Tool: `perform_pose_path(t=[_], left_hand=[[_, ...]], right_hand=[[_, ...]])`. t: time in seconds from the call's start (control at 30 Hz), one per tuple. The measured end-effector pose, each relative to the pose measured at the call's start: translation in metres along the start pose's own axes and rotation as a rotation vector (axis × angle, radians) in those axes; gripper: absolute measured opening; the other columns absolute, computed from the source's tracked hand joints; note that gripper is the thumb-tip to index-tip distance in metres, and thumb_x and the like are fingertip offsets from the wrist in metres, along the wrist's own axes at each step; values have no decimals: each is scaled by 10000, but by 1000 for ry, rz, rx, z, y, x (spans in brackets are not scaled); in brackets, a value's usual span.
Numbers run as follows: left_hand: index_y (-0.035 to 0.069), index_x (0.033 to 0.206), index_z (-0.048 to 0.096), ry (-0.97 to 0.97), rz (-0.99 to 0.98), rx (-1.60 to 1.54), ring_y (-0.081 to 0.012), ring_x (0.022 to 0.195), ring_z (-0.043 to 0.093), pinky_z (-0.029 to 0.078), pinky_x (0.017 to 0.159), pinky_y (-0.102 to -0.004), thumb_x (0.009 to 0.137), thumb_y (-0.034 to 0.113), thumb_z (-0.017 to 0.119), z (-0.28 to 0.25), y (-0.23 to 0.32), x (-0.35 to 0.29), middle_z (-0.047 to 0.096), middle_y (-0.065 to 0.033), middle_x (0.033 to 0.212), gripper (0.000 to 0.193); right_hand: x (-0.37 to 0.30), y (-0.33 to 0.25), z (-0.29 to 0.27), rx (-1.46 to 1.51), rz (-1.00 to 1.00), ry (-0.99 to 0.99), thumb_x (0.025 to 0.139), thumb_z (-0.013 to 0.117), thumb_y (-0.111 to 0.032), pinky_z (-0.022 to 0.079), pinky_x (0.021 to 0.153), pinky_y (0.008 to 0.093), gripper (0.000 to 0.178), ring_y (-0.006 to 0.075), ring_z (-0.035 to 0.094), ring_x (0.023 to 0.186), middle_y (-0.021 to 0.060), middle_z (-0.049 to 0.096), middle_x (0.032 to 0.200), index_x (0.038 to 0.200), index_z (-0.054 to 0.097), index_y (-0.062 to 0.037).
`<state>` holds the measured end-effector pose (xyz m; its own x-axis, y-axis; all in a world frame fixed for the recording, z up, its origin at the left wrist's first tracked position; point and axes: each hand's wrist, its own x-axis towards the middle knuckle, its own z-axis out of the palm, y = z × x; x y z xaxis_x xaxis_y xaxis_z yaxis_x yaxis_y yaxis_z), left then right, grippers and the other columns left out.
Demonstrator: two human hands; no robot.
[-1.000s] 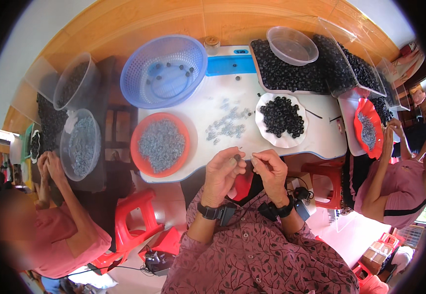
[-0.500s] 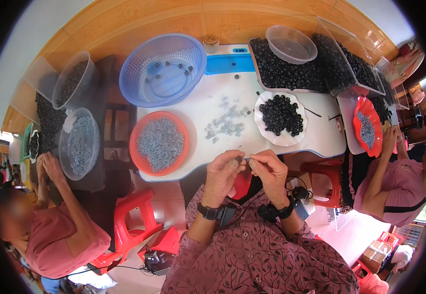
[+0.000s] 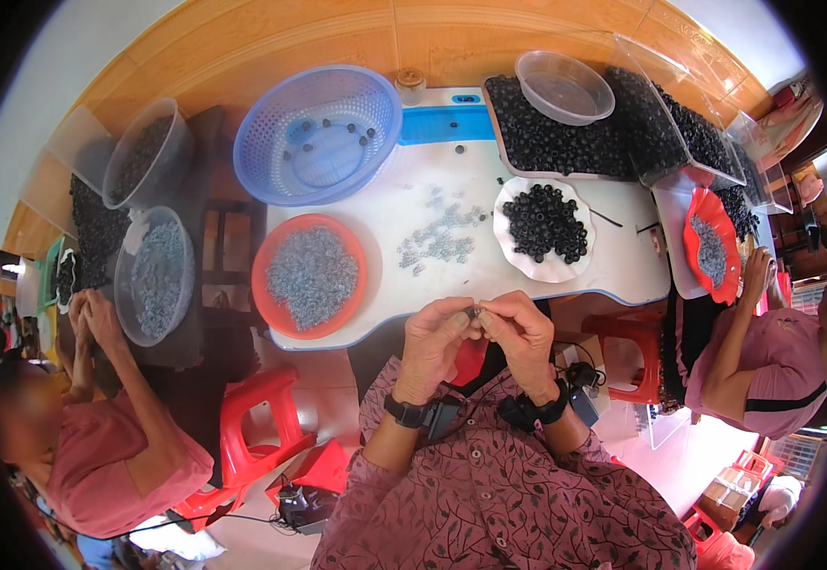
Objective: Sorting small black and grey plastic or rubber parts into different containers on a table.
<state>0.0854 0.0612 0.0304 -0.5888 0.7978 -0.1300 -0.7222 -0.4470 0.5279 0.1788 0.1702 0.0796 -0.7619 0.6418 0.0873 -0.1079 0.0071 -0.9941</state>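
Note:
My left hand (image 3: pixel 431 340) is closed, pinching a small black round part (image 3: pixel 471 312) between thumb and fingertips. Thumb and forefinger of my right hand (image 3: pixel 520 334) press together right against that part; whatever they hold is too small to make out. Both hands meet just off the near edge of the white table (image 3: pixel 390 290). Beyond them, a white scalloped plate (image 3: pixel 518 264) holds many black ring-shaped parts (image 3: pixel 545 223). Small clear pieces (image 3: pixel 437 242) lie scattered on the tabletop, and more fill an orange-red bowl (image 3: pixel 263 309) to the left.
A blue plastic basket (image 3: pixel 252 157) with several black parts stands at the back left. At the back right, a tray of black parts (image 3: pixel 537 142) bears a clear round tub (image 3: pixel 566 90). Co-workers' hands (image 3: pixel 95 318) (image 3: pixel 760 271) are busy at both sides. Red stools (image 3: pixel 252 427) stand nearby.
My fingertips have come together: the right hand has moved slightly left and the small black part now sits between both hands. The things on the table have stayed put.

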Motion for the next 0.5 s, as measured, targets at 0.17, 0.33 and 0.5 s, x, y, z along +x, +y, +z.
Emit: perform_pose_path(t=[0.17,0.33,0.5], left_hand=[[-38,1162,618,30,2,22,-164,809,663,545,797,-278,935,23,602,1,0,-1,683,-121,995,235],[-38,1158,620,27,24,59,-158,826,657,541,798,-267,929,11,607,3,0,-2,679,-112,1007,235],[-30,1151,630,51,31,155,-152,828,647,535,796,-262,924,8,613,1,-2,-2,678,-106,1004,230]], right_hand=[[-1,3,-2,-59,-4,-20,881,644,60,478,666,186,178,72,601,780,48,607,944,1047,692,16],[-1,6,0,-86,-83,-7,869,661,52,454,636,180,167,62,590,756,41,609,934,1027,696,9],[-1,11,-3,-146,-79,-3,848,680,44,454,623,185,176,61,587,736,44,614,920,1015,702,-5]])
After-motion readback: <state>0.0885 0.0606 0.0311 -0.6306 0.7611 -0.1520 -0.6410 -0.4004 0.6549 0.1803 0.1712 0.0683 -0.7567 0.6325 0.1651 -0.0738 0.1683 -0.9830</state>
